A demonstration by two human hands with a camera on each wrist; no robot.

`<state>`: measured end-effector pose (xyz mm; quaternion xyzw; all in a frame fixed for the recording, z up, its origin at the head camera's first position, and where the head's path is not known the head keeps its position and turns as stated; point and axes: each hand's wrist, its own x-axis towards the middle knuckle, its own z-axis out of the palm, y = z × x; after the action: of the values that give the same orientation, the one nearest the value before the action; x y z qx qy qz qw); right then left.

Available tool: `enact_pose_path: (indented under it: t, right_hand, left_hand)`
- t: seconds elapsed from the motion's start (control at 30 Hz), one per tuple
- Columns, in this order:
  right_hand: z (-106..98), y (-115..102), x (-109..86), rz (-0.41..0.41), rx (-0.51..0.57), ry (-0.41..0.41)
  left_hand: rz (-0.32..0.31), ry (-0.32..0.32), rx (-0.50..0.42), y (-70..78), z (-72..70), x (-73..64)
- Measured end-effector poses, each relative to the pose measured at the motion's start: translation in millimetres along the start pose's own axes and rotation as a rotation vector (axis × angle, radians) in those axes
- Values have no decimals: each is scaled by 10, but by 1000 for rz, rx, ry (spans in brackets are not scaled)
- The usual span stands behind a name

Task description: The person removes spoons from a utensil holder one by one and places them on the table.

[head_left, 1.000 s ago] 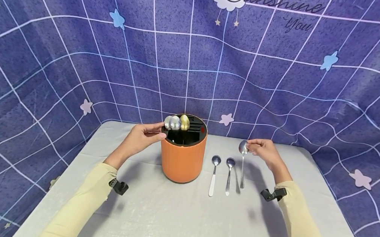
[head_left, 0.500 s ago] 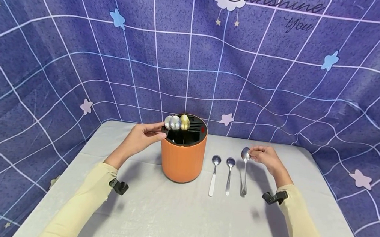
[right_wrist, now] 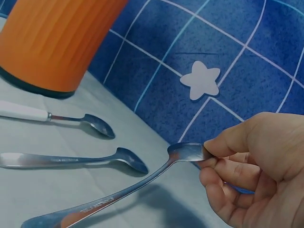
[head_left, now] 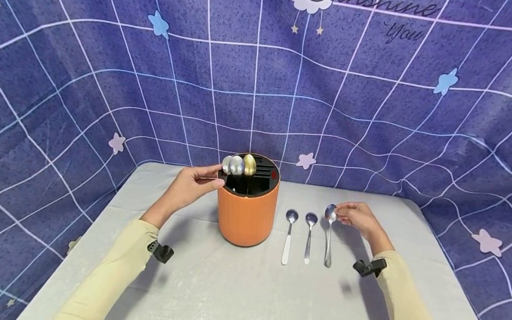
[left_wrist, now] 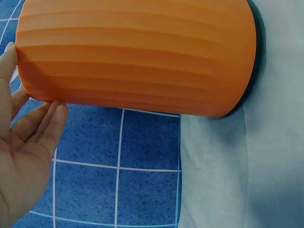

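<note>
With thumb and fingertips my right hand (head_left: 357,215) pinches the tip of a metal spoon's bowl. In the right wrist view that spoon (right_wrist: 118,192) slants, its bowl raised and its handle end low at the cloth. My left hand (head_left: 193,184) rests its fairly straight fingers against the upper left of an orange utensil holder (head_left: 245,217). In the left wrist view the fingertips (left_wrist: 59,111) touch the holder's side near its top. Two silver spoons and a gold spoon (head_left: 249,164) stand bowl-up in the holder's black slotted top; their handles are hidden inside.
A white-handled spoon (head_left: 287,241) and a smaller metal spoon (head_left: 308,241) lie side by side between the holder and my right hand. A pale cloth covers the table (head_left: 235,290). Behind it hangs a purple-blue grid curtain (head_left: 264,69).
My right hand has come down and slightly toward me with the spoon, whose handle end has moved nearer to me. The left hand and the holder stay put.
</note>
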<state>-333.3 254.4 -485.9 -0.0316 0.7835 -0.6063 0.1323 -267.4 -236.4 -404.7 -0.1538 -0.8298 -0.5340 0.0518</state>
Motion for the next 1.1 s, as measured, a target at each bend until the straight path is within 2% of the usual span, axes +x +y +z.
enact_pose_path:
  t: [0.27,0.57,0.77,1.1]
  right_hand:
    - [16,86,24,6,-7,3]
    - [32,219,27,35,72,-19]
    - [62,276,52,81,153,-22]
    - [91,347,78,75,168,-16]
  left_hand:
    - [6,2,7,10,4,3]
    - [17,-1,5,-11,0,2]
    - [11,1,-1,-3,2,-8]
    - [13,4,-5,6,9,-11]
